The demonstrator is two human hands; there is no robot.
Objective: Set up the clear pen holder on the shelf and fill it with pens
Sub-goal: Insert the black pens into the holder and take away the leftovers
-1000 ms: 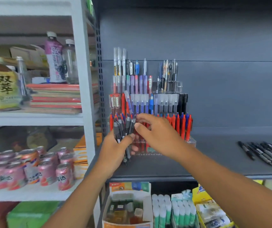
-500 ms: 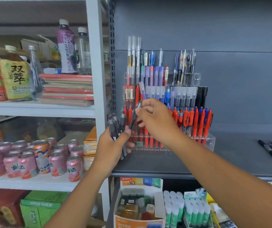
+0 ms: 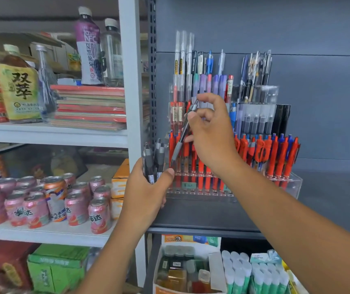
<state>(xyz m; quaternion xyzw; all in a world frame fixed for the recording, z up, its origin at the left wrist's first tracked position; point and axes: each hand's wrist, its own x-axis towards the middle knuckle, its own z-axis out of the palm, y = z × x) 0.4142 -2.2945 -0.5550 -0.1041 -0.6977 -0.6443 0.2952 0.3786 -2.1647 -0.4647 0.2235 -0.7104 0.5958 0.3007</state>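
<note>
Clear pen holder (image 3: 292, 185) standing on the dark shelf (image 3: 328, 209), tiers packed with red, purple and black pens: nearly full, by the look of it. Right hand (image 3: 210, 132) pinching one grey-barrelled pen (image 3: 182, 136), tilted in front of the left rows, not yet slotted. Left hand (image 3: 148, 194) clutching a bundle of pens (image 3: 154, 162) beside the holder: several left. Readable nearby: "NFC" on the purple bottle (image 3: 88, 49), "双萃" on the yellow one (image 3: 19, 85).

Both arms reach forward. The left hand (image 3: 148, 188) is lower, its fingers wrapped closed in a fist grip. The right hand (image 3: 211, 132) is raised higher, thumb and index pinched together.
</note>
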